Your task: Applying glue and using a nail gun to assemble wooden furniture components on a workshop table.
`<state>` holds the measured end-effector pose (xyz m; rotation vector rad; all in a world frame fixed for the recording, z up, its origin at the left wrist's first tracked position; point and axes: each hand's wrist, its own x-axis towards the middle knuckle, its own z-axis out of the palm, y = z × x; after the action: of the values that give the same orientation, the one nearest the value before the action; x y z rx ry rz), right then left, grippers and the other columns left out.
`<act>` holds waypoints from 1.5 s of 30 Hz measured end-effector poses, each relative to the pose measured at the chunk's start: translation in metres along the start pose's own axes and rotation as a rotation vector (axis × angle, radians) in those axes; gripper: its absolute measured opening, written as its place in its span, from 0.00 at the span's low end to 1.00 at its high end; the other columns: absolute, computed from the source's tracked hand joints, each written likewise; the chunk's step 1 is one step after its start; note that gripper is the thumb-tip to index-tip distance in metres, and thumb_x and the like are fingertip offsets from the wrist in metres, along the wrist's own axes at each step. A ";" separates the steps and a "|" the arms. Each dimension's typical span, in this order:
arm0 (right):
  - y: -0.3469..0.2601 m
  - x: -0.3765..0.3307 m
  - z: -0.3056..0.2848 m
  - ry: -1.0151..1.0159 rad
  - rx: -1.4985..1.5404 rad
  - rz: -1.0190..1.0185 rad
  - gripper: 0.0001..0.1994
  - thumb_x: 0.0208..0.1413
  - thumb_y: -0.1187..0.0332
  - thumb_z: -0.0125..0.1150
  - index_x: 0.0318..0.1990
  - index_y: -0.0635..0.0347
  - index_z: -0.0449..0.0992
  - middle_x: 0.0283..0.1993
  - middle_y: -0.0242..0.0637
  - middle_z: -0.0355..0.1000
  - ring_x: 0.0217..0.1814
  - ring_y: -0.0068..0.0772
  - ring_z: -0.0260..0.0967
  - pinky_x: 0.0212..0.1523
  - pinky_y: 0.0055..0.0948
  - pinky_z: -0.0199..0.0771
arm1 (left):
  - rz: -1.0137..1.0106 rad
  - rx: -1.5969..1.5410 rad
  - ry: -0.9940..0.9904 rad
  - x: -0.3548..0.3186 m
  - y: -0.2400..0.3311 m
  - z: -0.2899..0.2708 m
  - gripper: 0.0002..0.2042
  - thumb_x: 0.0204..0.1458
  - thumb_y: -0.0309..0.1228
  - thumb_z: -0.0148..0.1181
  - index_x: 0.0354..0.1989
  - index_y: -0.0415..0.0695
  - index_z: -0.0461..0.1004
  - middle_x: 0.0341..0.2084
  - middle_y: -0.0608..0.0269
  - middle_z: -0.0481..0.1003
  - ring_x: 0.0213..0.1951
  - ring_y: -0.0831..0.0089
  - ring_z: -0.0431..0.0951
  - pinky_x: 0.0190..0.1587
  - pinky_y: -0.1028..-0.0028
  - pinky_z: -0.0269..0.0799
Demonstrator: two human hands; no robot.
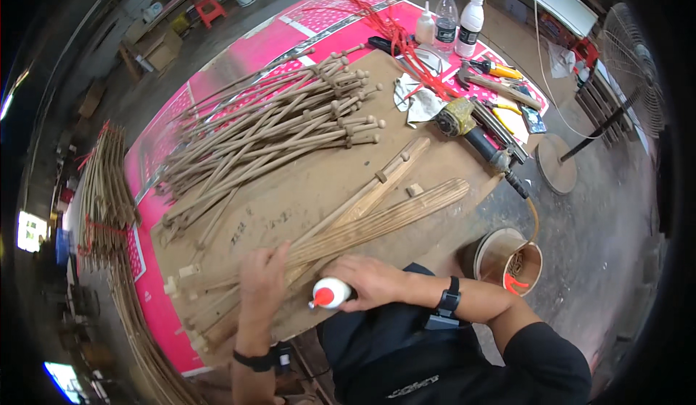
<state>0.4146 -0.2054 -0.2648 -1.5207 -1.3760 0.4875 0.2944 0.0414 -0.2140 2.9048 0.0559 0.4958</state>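
My right hand (371, 278) is closed around a white squeeze bottle (332, 294) with a red tip, which points to the left. Motion smears my left hand (262, 282), held over the near ends of the wooden pieces; whether its fingers grip anything cannot be made out. Beneath and beyond both hands lie a flat, grooved wooden slat (391, 215) and a paler slat (362, 201) crossing under it. A thin wooden rod (348, 206) with a ball and a collar near its far end rests along them. Small wooden blocks (190, 271) sit left of my left hand.
A heap of ball-ended rods (268, 122) covers the table's far left. At the far right are a pneumatic nail gun (478, 135), a hammer (500, 90), pliers (511, 119) and bottles (470, 24). Rod bundles (105, 195) stand left; a bucket (507, 260) stands right.
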 end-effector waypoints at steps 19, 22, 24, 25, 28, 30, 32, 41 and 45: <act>-0.003 -0.003 0.008 0.079 -0.227 -0.021 0.30 0.49 0.58 0.81 0.59 0.57 0.77 0.54 0.48 0.79 0.57 0.57 0.76 0.58 0.47 0.78 | -0.367 0.014 0.282 -0.097 0.003 0.031 0.15 0.56 0.33 0.70 0.52 0.46 0.82 0.45 0.56 0.78 0.49 0.50 0.76 0.54 0.53 0.71; -0.001 -0.003 0.009 0.078 -0.242 -0.067 0.31 0.48 0.59 0.81 0.59 0.58 0.77 0.54 0.48 0.78 0.56 0.58 0.76 0.57 0.48 0.78 | -0.303 -0.003 0.316 -0.091 0.005 0.034 0.12 0.56 0.32 0.70 0.48 0.46 0.83 0.43 0.57 0.78 0.47 0.52 0.76 0.53 0.54 0.71; -0.001 -0.006 0.009 0.115 -0.268 -0.019 0.32 0.47 0.60 0.81 0.59 0.59 0.77 0.53 0.49 0.78 0.56 0.59 0.76 0.57 0.49 0.78 | -0.256 -0.010 0.292 -0.080 0.017 0.033 0.11 0.55 0.32 0.70 0.47 0.47 0.83 0.41 0.59 0.78 0.46 0.55 0.77 0.51 0.56 0.72; 0.002 -0.007 0.012 0.120 -0.262 -0.009 0.32 0.46 0.60 0.81 0.59 0.60 0.77 0.53 0.50 0.78 0.57 0.59 0.76 0.58 0.49 0.77 | -0.277 0.014 0.298 -0.078 0.019 0.035 0.11 0.55 0.32 0.70 0.47 0.47 0.83 0.41 0.59 0.78 0.46 0.55 0.77 0.51 0.56 0.72; 0.002 -0.007 0.012 0.122 -0.253 -0.011 0.32 0.45 0.60 0.81 0.58 0.60 0.77 0.54 0.50 0.78 0.57 0.59 0.76 0.59 0.49 0.77 | -0.231 0.016 0.340 -0.071 0.022 0.043 0.11 0.55 0.32 0.70 0.45 0.47 0.84 0.39 0.62 0.77 0.46 0.58 0.77 0.49 0.59 0.72; 0.004 -0.008 0.013 0.114 -0.267 -0.003 0.32 0.45 0.59 0.81 0.58 0.60 0.77 0.55 0.49 0.79 0.57 0.59 0.76 0.59 0.49 0.77 | -0.216 0.028 0.353 -0.070 0.022 0.048 0.10 0.54 0.32 0.70 0.45 0.47 0.84 0.38 0.63 0.76 0.45 0.61 0.77 0.48 0.61 0.72; 0.003 -0.009 0.013 0.109 -0.294 0.020 0.32 0.45 0.59 0.81 0.58 0.60 0.77 0.55 0.48 0.79 0.56 0.59 0.76 0.59 0.49 0.76 | -0.229 0.020 0.328 -0.075 0.019 0.050 0.14 0.55 0.33 0.69 0.49 0.47 0.83 0.39 0.62 0.75 0.46 0.60 0.76 0.49 0.60 0.72; 0.003 -0.008 0.012 0.123 -0.341 -0.018 0.32 0.45 0.60 0.81 0.58 0.59 0.76 0.53 0.47 0.79 0.54 0.58 0.77 0.55 0.48 0.78 | -0.200 -0.011 0.381 -0.077 0.008 0.042 0.16 0.54 0.31 0.72 0.51 0.44 0.83 0.38 0.61 0.77 0.46 0.59 0.77 0.51 0.60 0.74; -0.001 -0.009 0.005 0.123 -0.349 -0.012 0.32 0.45 0.59 0.81 0.58 0.60 0.76 0.52 0.48 0.79 0.53 0.58 0.77 0.54 0.48 0.78 | -0.188 -0.004 0.356 -0.072 0.008 0.045 0.15 0.55 0.32 0.71 0.50 0.44 0.83 0.40 0.60 0.79 0.47 0.58 0.78 0.52 0.59 0.75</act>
<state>0.4072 -0.2119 -0.2694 -1.7883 -1.4240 0.1459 0.2414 0.0206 -0.2777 2.7326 0.3737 0.9660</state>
